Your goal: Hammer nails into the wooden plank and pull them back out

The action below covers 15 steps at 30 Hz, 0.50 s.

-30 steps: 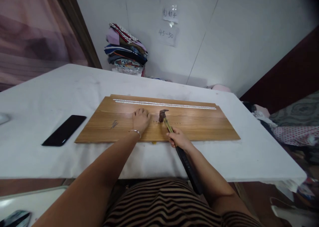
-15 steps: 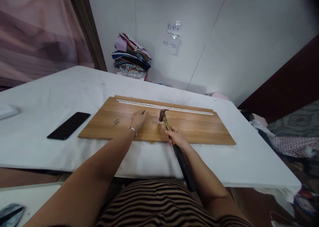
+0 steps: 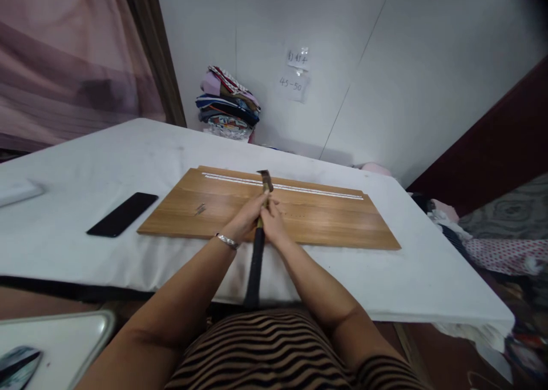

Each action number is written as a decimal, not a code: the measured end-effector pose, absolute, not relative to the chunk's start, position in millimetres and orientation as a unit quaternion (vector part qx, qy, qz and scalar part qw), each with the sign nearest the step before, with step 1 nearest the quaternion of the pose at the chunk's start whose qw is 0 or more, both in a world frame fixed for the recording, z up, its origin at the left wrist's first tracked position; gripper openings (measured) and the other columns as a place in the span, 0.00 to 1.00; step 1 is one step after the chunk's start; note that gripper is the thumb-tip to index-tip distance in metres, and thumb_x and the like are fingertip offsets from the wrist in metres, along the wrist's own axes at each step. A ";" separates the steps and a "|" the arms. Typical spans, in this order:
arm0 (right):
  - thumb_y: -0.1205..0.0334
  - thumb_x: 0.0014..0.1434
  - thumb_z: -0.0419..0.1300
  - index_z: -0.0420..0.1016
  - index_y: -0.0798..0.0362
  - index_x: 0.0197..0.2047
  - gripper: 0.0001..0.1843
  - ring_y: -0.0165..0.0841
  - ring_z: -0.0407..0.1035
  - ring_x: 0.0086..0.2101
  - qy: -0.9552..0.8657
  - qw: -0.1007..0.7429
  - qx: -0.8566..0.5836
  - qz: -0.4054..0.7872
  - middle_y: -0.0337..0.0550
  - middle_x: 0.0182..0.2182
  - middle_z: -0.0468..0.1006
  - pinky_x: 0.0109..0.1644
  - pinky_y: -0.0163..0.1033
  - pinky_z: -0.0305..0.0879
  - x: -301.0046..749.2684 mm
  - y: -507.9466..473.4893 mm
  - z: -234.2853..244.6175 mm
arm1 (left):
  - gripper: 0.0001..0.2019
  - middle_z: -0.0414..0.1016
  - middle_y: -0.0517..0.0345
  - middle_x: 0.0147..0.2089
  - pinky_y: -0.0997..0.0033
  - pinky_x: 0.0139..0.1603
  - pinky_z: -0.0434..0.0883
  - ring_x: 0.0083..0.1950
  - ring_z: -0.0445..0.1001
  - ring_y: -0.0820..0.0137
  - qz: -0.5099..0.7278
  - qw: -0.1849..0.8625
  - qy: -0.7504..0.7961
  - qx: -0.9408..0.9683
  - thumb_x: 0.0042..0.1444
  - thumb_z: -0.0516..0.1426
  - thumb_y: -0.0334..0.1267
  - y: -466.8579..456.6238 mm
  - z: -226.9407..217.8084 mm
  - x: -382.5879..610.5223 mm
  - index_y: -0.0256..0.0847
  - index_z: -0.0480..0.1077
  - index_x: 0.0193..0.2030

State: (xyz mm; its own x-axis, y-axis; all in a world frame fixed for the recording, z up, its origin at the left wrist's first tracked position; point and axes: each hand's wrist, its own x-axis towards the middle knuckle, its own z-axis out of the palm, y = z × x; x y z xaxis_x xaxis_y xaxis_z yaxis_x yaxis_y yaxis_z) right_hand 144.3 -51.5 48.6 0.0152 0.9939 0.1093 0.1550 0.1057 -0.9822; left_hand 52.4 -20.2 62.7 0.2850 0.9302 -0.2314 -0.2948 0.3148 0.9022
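A claw hammer [image 3: 256, 264] with a black grip lies across the middle of a wooden board [image 3: 342, 218], its rusty head pointing away from me. My right hand [image 3: 273, 221] is closed round the upper shaft, below the head. Against the same stretch of shaft is my left hand [image 3: 248, 214], fingers closed at its left side; a silver bracelet circles that wrist. Several loose nails [image 3: 200, 208] lie on the board's left part. Small dark dots run in a row right of my hands; I cannot make out whether they are nails or holes.
Two white measuring strips [image 3: 317, 191] run along the board's far edge. A black phone [image 3: 122, 214] lies left of the board on the white-covered table [image 3: 428, 264]. Folded clothes [image 3: 229, 104] are stacked by the wall. A white stool-like surface [image 3: 64, 344] stands at lower left.
The hammer has swung left, its head now tilted the other way and farther from me. My left hand has come right to meet the shaft beside my right hand.
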 end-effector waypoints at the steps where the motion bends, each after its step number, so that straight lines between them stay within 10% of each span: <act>1: 0.49 0.63 0.59 0.70 0.48 0.64 0.28 0.41 0.76 0.50 -0.567 0.491 -0.520 0.409 0.48 0.52 0.80 0.55 0.46 0.73 137.4 -58.2 45.5 | 0.21 0.81 0.49 0.31 0.67 0.35 0.76 0.33 0.80 0.65 0.444 0.707 0.405 0.372 0.63 0.59 0.55 -20.8 67.7 47.0 0.36 0.75 0.41; 5: 0.47 0.66 0.59 0.57 0.47 0.77 0.40 0.37 0.77 0.37 -0.675 0.378 -0.433 0.463 0.43 0.42 0.83 0.44 0.45 0.76 141.9 -88.4 29.2 | 0.14 0.77 0.54 0.27 0.71 0.29 0.74 0.26 0.75 0.69 0.457 0.706 0.434 0.323 0.68 0.55 0.47 -25.0 82.2 16.3 0.36 0.73 0.43; 7: 0.50 0.65 0.60 0.69 0.49 0.71 0.33 0.37 0.76 0.33 -0.720 0.347 -0.418 0.432 0.41 0.36 0.83 0.42 0.45 0.76 167.6 -91.2 22.9 | 0.13 0.72 0.60 0.24 0.76 0.23 0.69 0.20 0.69 0.74 0.471 0.688 0.447 0.325 0.69 0.54 0.43 -24.4 88.6 1.2 0.35 0.71 0.42; 10: 0.56 0.65 0.58 0.82 0.50 0.56 0.20 0.42 0.78 0.46 -0.717 0.350 -0.538 0.272 0.47 0.46 0.85 0.55 0.49 0.73 227.8 -72.2 23.5 | 0.14 0.65 0.64 0.21 0.80 0.17 0.59 0.16 0.60 0.78 0.474 0.664 0.460 0.351 0.70 0.52 0.44 -19.0 98.4 -17.2 0.35 0.69 0.41; 15: 0.61 0.67 0.54 0.71 0.57 0.67 0.27 0.43 0.65 0.65 -0.660 0.196 -0.720 0.084 0.58 0.66 0.72 0.69 0.47 0.59 324.5 -24.8 35.6 | 0.16 0.62 0.65 0.22 0.79 0.16 0.53 0.16 0.55 0.79 0.397 0.671 0.463 0.422 0.67 0.54 0.49 -20.2 99.3 -22.5 0.36 0.69 0.43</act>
State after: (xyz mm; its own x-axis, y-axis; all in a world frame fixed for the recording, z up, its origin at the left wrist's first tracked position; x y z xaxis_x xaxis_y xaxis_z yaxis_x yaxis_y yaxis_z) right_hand 324.5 -24.8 35.6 0.1140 0.9840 0.1369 0.9182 -0.0517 -0.3928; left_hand -22.5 -20.2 99.3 0.2565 0.9232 -0.2862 -0.1424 0.3290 0.9335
